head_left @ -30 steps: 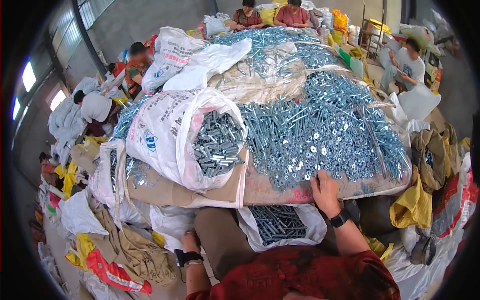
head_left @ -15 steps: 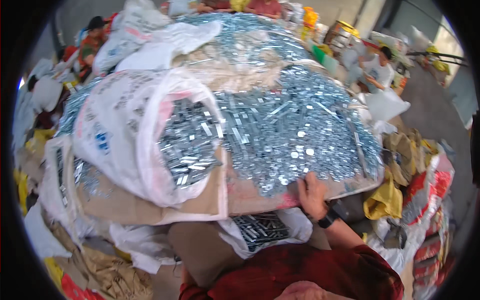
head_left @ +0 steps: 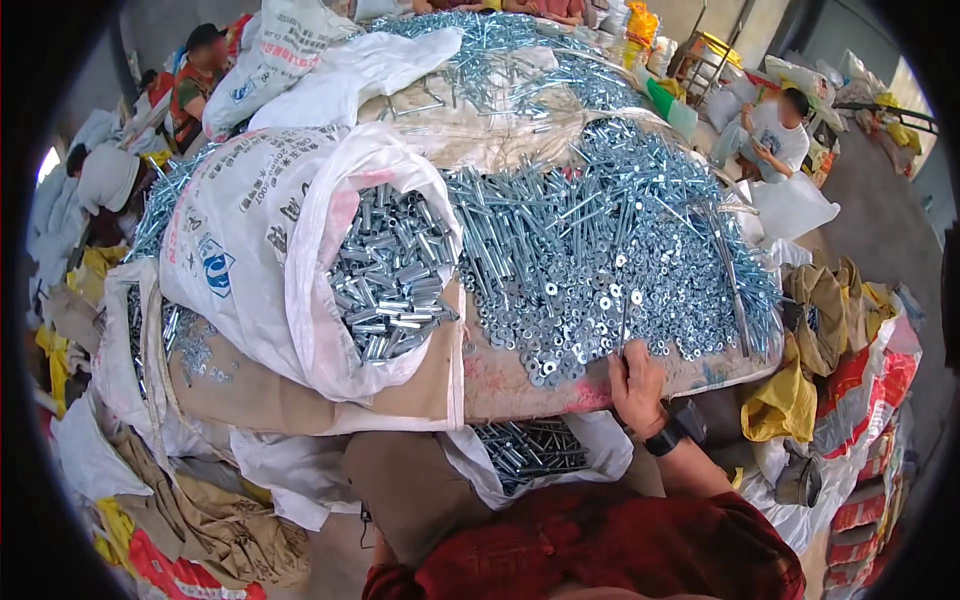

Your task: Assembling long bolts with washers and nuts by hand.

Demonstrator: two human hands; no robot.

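To the right of the bulging white woven sack (head_left: 235, 235) with its mouth full of short silver metal sleeves (head_left: 390, 285), a broad heap of flat round silver washers (head_left: 605, 305) lay spread on a stained brown cloth-covered surface (head_left: 500, 395), with long thin silver threaded rods (head_left: 515, 215) above them. The bare right hand (head_left: 638, 388), wearing a black wristband (head_left: 673, 436), was found low and to the right of the sack, fingers at the heap's near edge. Whether they pinched anything could not be told; a slender rod stood just beyond the fingertips. The left hand, seen beside the knee a second earlier, had gone from view, so its grip could not be told; in my judgement only the right hand was then at the parts. Below and right of the sack, an open white bag (head_left: 612, 452) held dark metal bolts (head_left: 530, 450).
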